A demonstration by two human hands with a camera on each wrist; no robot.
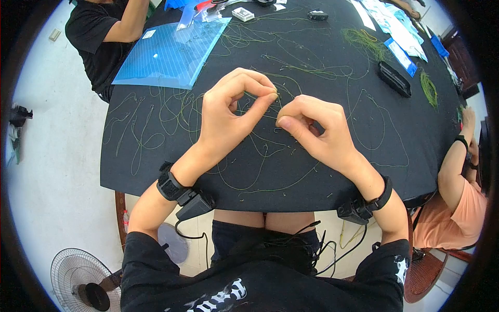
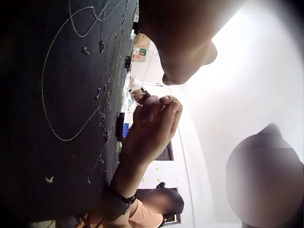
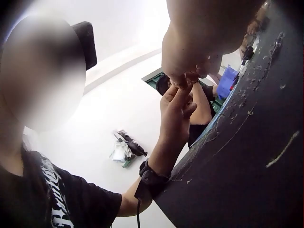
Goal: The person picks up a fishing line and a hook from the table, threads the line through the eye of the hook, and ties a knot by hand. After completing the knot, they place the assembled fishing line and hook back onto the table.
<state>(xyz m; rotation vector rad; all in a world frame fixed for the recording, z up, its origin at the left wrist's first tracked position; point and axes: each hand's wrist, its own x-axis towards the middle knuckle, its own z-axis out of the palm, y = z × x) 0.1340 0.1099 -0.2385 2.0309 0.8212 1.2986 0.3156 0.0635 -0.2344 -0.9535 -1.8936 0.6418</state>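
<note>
Above the black table [image 1: 306, 190], my left hand [image 1: 223, 106] pinches a thin green line between thumb and index fingertip. My right hand [image 1: 325, 127] is just beside it on the right, with its thumb and index finger also pinched together at the line. The fingertips of both hands are close to each other, and the short piece between them is too fine to make out well. Loose strands of green line [image 1: 254, 188] lie in loops on the cloth below and around the hands. Small cut bits are scattered near the table's front edge.
A blue sheet [image 1: 171, 57] lies at the back left, beside a seated person in black. Toward the back right are a green bundle [image 1: 364, 44], a black tray [image 1: 394, 79] and a green coil [image 1: 429, 89]. Another person sits at the right. A fan [image 1: 83, 286] stands at lower left.
</note>
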